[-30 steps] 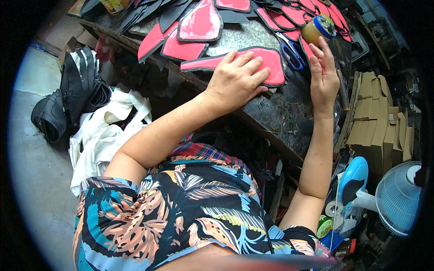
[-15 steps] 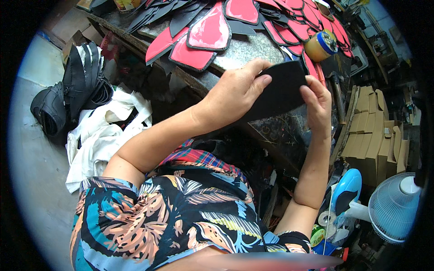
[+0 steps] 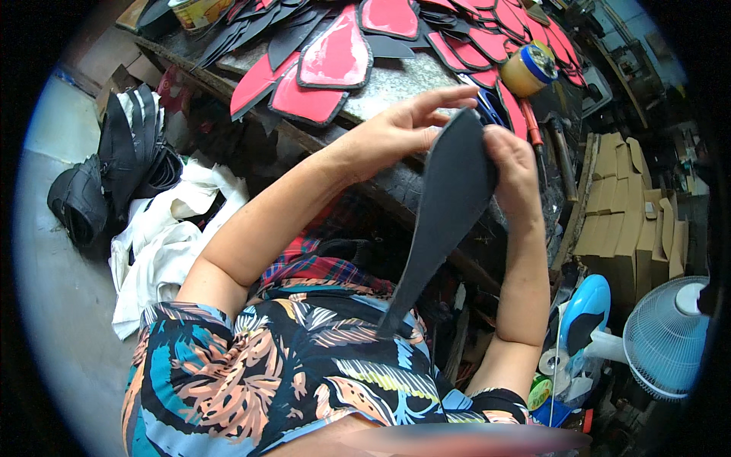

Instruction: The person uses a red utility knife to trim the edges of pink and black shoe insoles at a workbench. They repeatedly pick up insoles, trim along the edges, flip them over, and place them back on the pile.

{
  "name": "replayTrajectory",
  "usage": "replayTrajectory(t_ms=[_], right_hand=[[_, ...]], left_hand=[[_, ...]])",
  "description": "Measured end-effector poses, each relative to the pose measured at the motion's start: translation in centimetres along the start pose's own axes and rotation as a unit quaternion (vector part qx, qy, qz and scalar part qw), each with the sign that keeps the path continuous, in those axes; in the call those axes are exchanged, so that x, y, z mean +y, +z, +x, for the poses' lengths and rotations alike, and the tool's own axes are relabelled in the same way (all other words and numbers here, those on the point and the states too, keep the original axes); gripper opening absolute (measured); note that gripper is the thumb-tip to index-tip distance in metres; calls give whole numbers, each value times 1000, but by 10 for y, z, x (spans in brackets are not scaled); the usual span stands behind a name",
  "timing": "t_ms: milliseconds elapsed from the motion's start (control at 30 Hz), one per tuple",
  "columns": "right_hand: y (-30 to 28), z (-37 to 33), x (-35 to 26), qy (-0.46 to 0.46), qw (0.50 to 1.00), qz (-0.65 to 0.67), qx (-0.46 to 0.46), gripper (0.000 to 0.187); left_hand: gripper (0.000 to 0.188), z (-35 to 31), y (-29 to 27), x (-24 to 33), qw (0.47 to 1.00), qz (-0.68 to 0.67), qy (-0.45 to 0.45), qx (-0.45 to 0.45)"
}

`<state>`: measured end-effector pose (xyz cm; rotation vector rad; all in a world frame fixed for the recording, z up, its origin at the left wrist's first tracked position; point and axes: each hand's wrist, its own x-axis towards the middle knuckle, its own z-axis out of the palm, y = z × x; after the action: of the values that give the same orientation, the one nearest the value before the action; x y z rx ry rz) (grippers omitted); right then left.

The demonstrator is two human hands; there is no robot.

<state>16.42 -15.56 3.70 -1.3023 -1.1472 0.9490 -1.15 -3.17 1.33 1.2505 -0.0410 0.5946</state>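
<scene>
A thin black insole-shaped piece [image 3: 454,183] hangs in front of me, broad at the top and tapering to a narrow tail near my shirt. My right hand [image 3: 513,169] pinches its upper right edge between thumb and curled fingers. My left hand [image 3: 407,126] is at the piece's upper left edge, fingers stretched out past its top end and the thumb tip partly hidden behind it. Beyond both hands, several pink-faced pieces with black rims [image 3: 335,57] lie spread on the stone-topped workbench [image 3: 396,95], among dark flat pieces [image 3: 251,34].
A yellowish jar with a blue rim [image 3: 528,70] stands on the bench, near a red-handled tool [image 3: 531,122] and a hammer-like handle [image 3: 563,160]. Cardboard boxes [image 3: 609,221] and a fan [image 3: 664,339] are at right. White cloth [image 3: 171,251] and black shoe parts [image 3: 80,198] lie at left.
The black piece has turned from slanting and edge-tilted to nearly upright, its broad face now showing. My left hand's fingers have loosened and stretched; my right hand has shifted slightly left and down.
</scene>
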Motion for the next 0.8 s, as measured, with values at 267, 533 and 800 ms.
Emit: replayTrajectory(t_ms=[267, 533, 800], right_hand=[[-31, 5, 5, -141, 964, -223, 41, 19], [-117, -1, 12, 191, 718, -609, 279, 32], [-128, -5, 5, 122, 717, -617, 299, 25]], left_hand=[[25, 7, 7, 14, 999, 9, 48, 2], [33, 17, -20, 24, 906, 421, -36, 27], [38, 7, -30, -16, 703, 686, 167, 91]])
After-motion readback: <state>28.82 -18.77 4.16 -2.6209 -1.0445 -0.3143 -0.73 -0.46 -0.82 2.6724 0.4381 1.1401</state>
